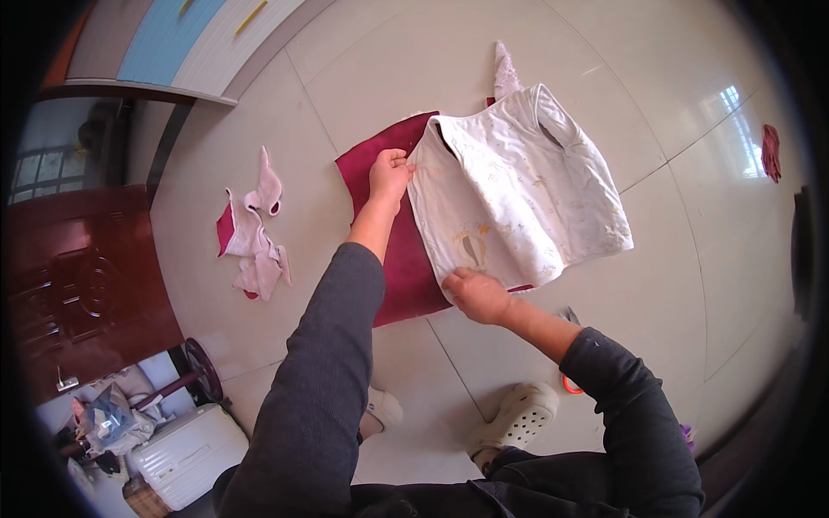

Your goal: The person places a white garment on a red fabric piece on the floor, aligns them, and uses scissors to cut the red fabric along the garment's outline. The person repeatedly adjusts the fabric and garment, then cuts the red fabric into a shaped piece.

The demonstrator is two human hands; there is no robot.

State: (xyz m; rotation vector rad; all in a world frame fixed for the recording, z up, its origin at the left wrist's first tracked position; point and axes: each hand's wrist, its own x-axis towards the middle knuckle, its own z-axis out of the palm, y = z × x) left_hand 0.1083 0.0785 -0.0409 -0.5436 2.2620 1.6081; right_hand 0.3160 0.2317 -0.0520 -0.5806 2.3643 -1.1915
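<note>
A white quilted vest [518,175] with a faint balloon print lies spread over a dark red piece of fabric [405,259] on the floor. At the vest's upper left edge, my left hand [390,173] has its thumb and fingertips on the cloth. The fingers of my right hand [478,296] pinch the lower left corner of the vest. Part of the red fabric shows to the left of the vest, and a little of it below. A pink fleecy strip [505,71] sticks out beyond the vest's top edge. Scissors with an orange handle [572,386] are partly hidden under my right forearm.
Pink fabric scraps [259,239] lie on the tiled floor to the left. A dark red crumpled cloth [771,153] is at the far right. Drawers [162,42] stand at the upper left, a white suitcase [194,453] at the lower left. My feet wear light clogs [518,414].
</note>
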